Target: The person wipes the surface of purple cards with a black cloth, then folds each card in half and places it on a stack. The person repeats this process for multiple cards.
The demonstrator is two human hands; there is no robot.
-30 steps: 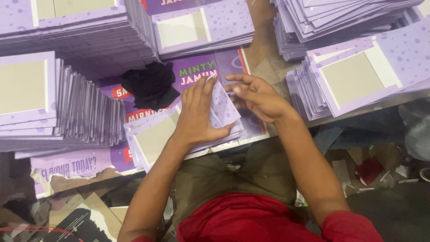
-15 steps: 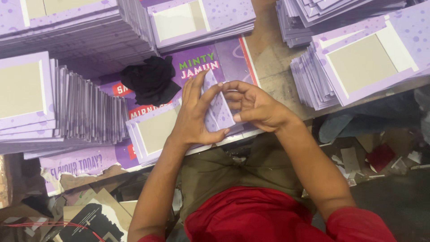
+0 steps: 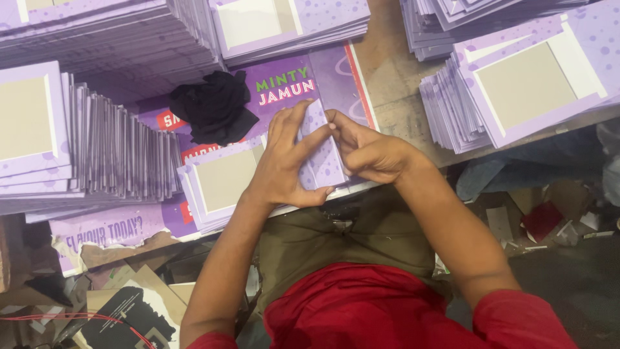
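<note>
A flat lilac cardboard piece with pale dots point(image 3: 321, 155) stands partly folded up between both my hands at the table's near edge. My left hand point(image 3: 282, 161) presses its left side, fingers spread upward along the flap. My right hand point(image 3: 368, 152) pinches its top right edge with thumb and fingers. Beneath and to the left lies a small stack of the same lilac cards point(image 3: 219, 181), each with a beige panel in the middle.
Tall piles of the same lilac cards surround the spot: left point(image 3: 71, 142), top middle point(image 3: 278, 26) and right point(image 3: 523, 84). A crumpled black cloth point(image 3: 213, 106) lies on a purple printed sheet point(image 3: 336, 71). Cardboard scraps litter the floor point(image 3: 549, 220).
The card lay nearly flat under my left palm; both hands have since lifted and folded it upright, with my right hand closing in on its edge.
</note>
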